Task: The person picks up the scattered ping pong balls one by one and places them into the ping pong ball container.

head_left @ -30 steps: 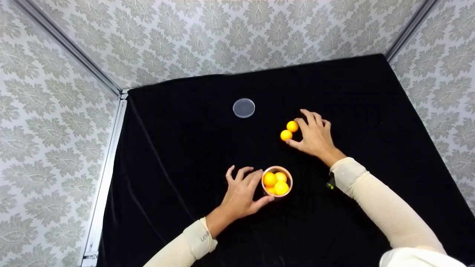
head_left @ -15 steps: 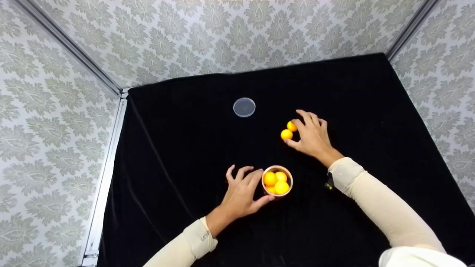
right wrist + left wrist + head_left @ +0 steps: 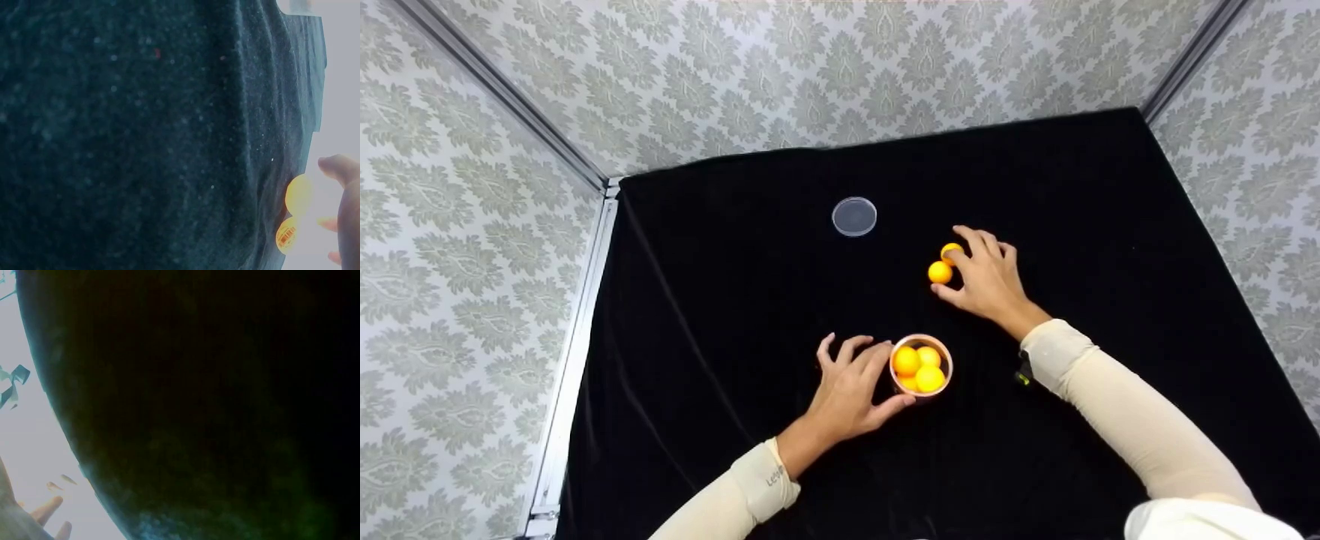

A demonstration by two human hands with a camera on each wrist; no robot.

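Observation:
My left hand (image 3: 844,394) holds a round cup (image 3: 950,365) from its left side, thumb at the near side and index finger at the far side. Several orange balls (image 3: 907,361), like table tennis balls, lie inside it. Two more orange balls touch each other on the black cloth. My right hand (image 3: 992,283) reaches over these, index finger across the farther ball (image 3: 950,247), thumb beside the nearer ball (image 3: 940,272). In the right wrist view, one ball (image 3: 287,236) bears dark print, and the thumb (image 3: 336,166) is apart from the balls.
A clear round lid or dish (image 3: 854,217) lies farther back on the black cloth (image 3: 720,247). Patterned wall panels (image 3: 847,75) with metal frame bars surround the table. The left wrist view is mostly dark, with fingers (image 3: 48,511) at its lower left.
My right hand has moved slightly left and nearer, its index finger now covering part of the farther ball. Both loose balls have stayed in place. The left hand and cup are still.

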